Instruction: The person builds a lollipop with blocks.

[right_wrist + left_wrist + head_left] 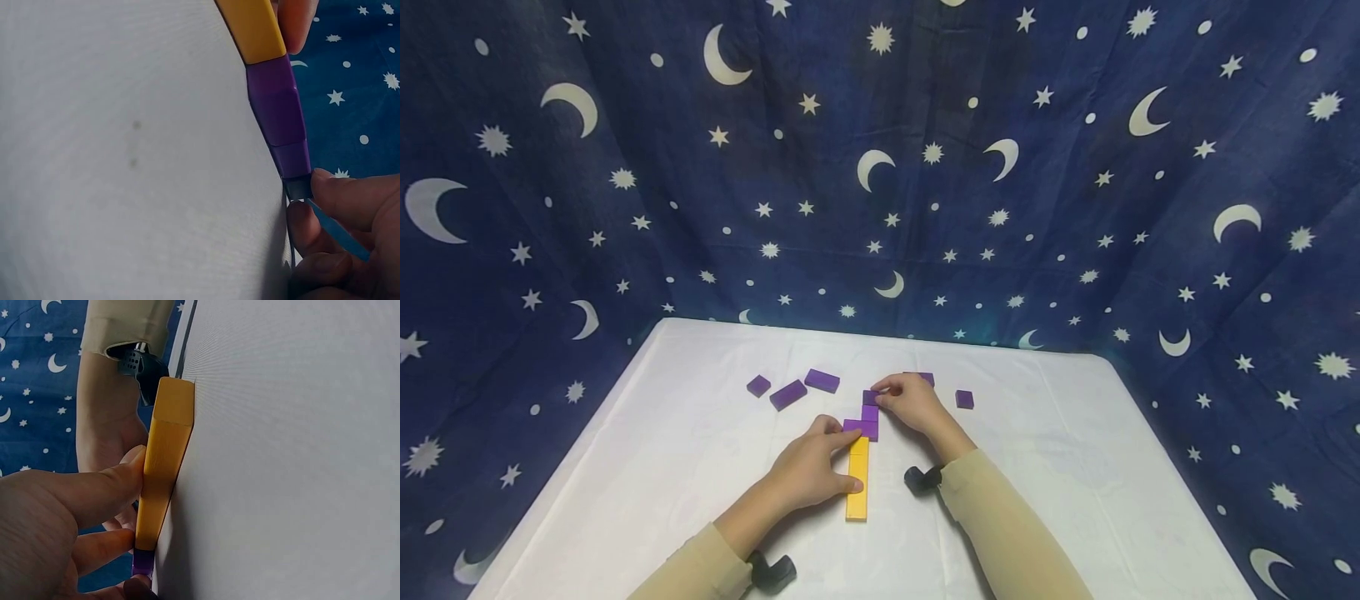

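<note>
On the white table in the head view, a yellow bar (857, 504) points away from me, with a faint seam near its far end. Across that end lies a purple bar (871, 430). Beyond its right part is a purple square block (870, 412), followed by a darker purple square block (869, 397). My left hand (805, 467) rests its thumb on the yellow bar (164, 444) and a fingertip where yellow meets purple. My right hand (913, 402) pinches the darker square block (297, 188) between thumb and finger, at the row's far end.
Loose purple pieces lie farther back: a small block (758, 385), a bar (788, 395) and another bar (822, 381) on the left. To the right are a small block (965, 399) and a bar (927, 378) partly behind my right hand. A starry curtain (940, 225) hangs behind the table.
</note>
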Action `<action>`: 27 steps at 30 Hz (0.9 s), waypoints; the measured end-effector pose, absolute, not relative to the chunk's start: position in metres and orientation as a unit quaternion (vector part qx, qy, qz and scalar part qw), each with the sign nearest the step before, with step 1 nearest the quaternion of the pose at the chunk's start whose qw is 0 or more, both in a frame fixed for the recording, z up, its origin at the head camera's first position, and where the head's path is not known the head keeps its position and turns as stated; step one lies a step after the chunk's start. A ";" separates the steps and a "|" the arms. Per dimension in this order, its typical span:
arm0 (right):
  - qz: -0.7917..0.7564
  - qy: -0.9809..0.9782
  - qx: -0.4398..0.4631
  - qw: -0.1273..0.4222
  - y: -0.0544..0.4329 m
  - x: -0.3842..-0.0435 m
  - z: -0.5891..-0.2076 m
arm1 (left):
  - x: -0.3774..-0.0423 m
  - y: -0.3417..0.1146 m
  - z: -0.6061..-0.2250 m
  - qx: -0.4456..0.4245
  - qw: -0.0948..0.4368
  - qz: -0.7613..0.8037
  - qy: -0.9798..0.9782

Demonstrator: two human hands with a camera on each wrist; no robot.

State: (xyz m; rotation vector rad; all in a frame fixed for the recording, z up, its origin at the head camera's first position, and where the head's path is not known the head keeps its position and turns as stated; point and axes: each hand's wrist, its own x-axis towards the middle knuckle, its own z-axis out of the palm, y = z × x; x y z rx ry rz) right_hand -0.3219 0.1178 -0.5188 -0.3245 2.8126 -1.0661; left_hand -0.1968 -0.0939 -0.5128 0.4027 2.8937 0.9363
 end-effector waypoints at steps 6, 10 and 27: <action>-0.349 0.929 -0.105 0.060 0.118 -0.321 -0.519 | -0.197 -0.094 -0.513 0.130 0.037 0.304 0.943; -0.346 0.930 -0.109 0.055 0.118 -0.320 -0.518 | -0.197 -0.094 -0.513 0.132 0.036 0.304 0.943; -0.377 0.918 -0.112 0.052 0.126 -0.317 -0.518 | -0.196 -0.094 -0.511 0.133 0.039 0.303 0.943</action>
